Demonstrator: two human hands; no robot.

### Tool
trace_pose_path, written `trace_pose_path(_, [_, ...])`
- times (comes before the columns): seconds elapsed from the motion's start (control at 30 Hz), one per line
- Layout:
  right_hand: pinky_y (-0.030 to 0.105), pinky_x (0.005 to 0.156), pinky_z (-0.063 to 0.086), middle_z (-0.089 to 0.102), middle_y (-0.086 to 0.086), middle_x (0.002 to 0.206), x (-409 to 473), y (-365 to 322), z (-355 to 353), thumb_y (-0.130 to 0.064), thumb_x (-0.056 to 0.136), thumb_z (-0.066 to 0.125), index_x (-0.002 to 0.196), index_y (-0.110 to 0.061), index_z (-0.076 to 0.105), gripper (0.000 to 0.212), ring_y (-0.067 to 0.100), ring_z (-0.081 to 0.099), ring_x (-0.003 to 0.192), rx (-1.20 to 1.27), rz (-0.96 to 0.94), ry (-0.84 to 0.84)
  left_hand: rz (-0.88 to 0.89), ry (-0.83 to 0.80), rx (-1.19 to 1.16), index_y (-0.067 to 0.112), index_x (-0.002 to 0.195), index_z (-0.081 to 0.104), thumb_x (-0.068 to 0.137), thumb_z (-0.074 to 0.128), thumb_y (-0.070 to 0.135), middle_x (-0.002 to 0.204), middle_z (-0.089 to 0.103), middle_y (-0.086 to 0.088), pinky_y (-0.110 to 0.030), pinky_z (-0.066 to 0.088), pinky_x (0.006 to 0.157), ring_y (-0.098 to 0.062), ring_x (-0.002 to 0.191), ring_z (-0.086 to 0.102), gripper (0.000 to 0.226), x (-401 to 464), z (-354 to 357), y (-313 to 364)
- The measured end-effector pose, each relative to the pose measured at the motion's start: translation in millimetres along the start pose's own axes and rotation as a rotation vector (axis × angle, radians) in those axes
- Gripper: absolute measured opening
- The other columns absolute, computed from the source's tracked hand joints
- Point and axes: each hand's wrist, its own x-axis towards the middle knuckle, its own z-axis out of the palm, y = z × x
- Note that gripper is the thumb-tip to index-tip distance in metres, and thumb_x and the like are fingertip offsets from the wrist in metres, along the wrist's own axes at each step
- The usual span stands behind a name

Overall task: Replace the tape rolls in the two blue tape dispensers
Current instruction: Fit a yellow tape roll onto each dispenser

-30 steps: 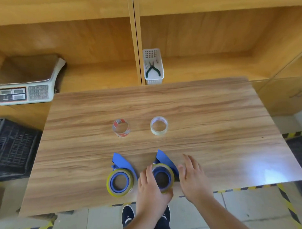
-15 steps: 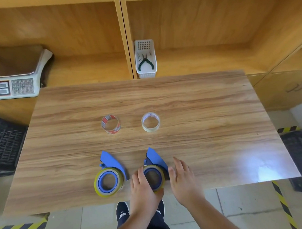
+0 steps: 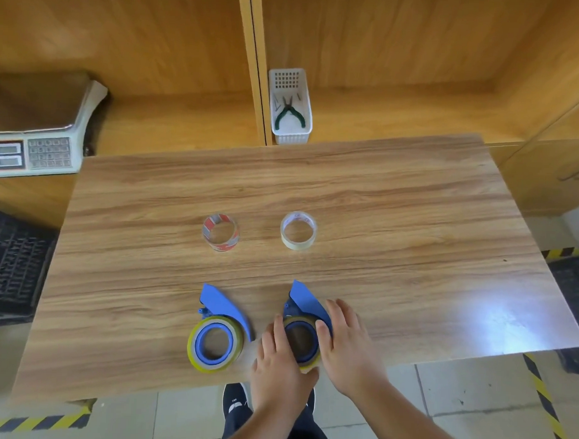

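Two blue tape dispensers lie flat near the table's front edge, each with a yellowish tape roll on its hub. The left dispenser lies untouched. Both hands close around the right dispenser: my left hand grips the left and front rim of its roll, and my right hand rests on its right side and blue cover. Farther back stand two spare rolls, one with a red-and-white core and one with a white core.
The wooden table stands against wooden shelving. A white basket with green-handled pliers sits behind the table's far edge. A weighing scale is at the left, black crates on the floor either side. My shoe shows below the table's front edge.
Both hands have closed in tighter on the right dispenser; my right hand moved left onto its cover and roll. The camera view shifted slightly.
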Motion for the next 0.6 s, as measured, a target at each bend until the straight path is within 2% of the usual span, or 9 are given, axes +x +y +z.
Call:
trace_pose_path(0.13, [0.036, 0.115, 0.04, 0.038, -0.003, 0.159, 3, -28, 1, -0.048, 0.101, 0.031, 0.154, -0.021, 0.033, 0.06, 0.018, 0.034, 0.147, 0.002, -0.059, 0.033, 0.063, -0.006, 0.059, 0.032, 0.159, 0.016, 0.065, 0.067, 0.071, 0.15, 0.038, 0.011, -0.031, 0.045, 0.107, -0.013, 0.139, 0.044, 0.114, -16, -24, -12])
trace_pose_path(0.2, [0.035, 0.114, 0.04, 0.041, -0.001, 0.156, 6, -45, 7, -0.042, 0.104, 0.039, 0.154, -0.018, 0.034, 0.056, 0.019, 0.037, 0.144, 0.009, -0.103, 0.024, 0.067, 0.052, 0.098, 0.03, 0.152, 0.035, 0.062, 0.065, 0.073, 0.138, 0.052, 0.009, -0.034, 0.053, 0.098, -0.017, 0.127, 0.057, 0.104, -18, -43, -28])
trace_pose_path(0.27, [0.036, 0.117, 0.038, 0.041, 0.002, 0.158, 9, -61, 17, -0.043, 0.104, 0.041, 0.157, -0.017, 0.032, 0.059, 0.02, 0.037, 0.146, 0.017, -0.128, 0.001, 0.051, 0.139, 0.065, 0.026, 0.143, 0.043, 0.062, 0.064, 0.069, 0.126, 0.058, 0.004, -0.038, 0.057, 0.089, -0.023, 0.115, 0.063, 0.094, -17, -58, -53])
trace_pose_path(0.37, [0.038, 0.119, 0.038, 0.036, 0.004, 0.162, 12, -89, 32, -0.046, 0.105, 0.041, 0.16, -0.018, 0.026, 0.064, 0.022, 0.033, 0.15, 0.004, -0.139, -0.05, -0.049, 0.197, -0.035, 0.024, 0.145, 0.042, 0.07, 0.067, 0.061, 0.128, 0.051, 0.002, -0.039, 0.049, 0.096, -0.026, 0.119, 0.052, 0.087, -6, -83, -93])
trace_pose_path(0.47, [0.04, 0.119, 0.037, 0.032, 0.003, 0.165, 15, -113, 50, -0.047, 0.103, 0.044, 0.162, -0.019, 0.02, 0.069, 0.023, 0.03, 0.151, 0.015, -0.131, -0.109, -0.168, 0.14, -0.151, 0.026, 0.147, 0.037, 0.077, 0.077, 0.046, 0.136, 0.044, -0.001, -0.034, 0.036, 0.101, -0.029, 0.128, 0.044, 0.082, 10, -101, -123])
trace_pose_path(0.53, [0.041, 0.12, 0.037, 0.031, 0.002, 0.165, 18, -125, 62, -0.046, 0.102, 0.048, 0.162, -0.019, 0.017, 0.073, 0.023, 0.03, 0.151, 0.014, -0.122, -0.139, -0.238, 0.061, -0.214, 0.026, 0.151, 0.031, 0.082, 0.078, 0.041, 0.145, 0.037, -0.004, -0.038, 0.037, 0.107, -0.032, 0.134, 0.042, 0.085, 21, -110, -135])
trace_pose_path(0.6, [0.042, 0.118, 0.039, 0.031, 0.001, 0.165, 22, -132, 73, -0.044, 0.1, 0.052, 0.162, -0.019, 0.015, 0.077, 0.022, 0.03, 0.151, 0.016, -0.084, -0.162, -0.278, -0.001, -0.252, 0.027, 0.153, 0.028, 0.084, 0.075, 0.047, 0.147, 0.035, -0.002, -0.041, 0.042, 0.108, -0.031, 0.133, 0.046, 0.086, 30, -114, -144])
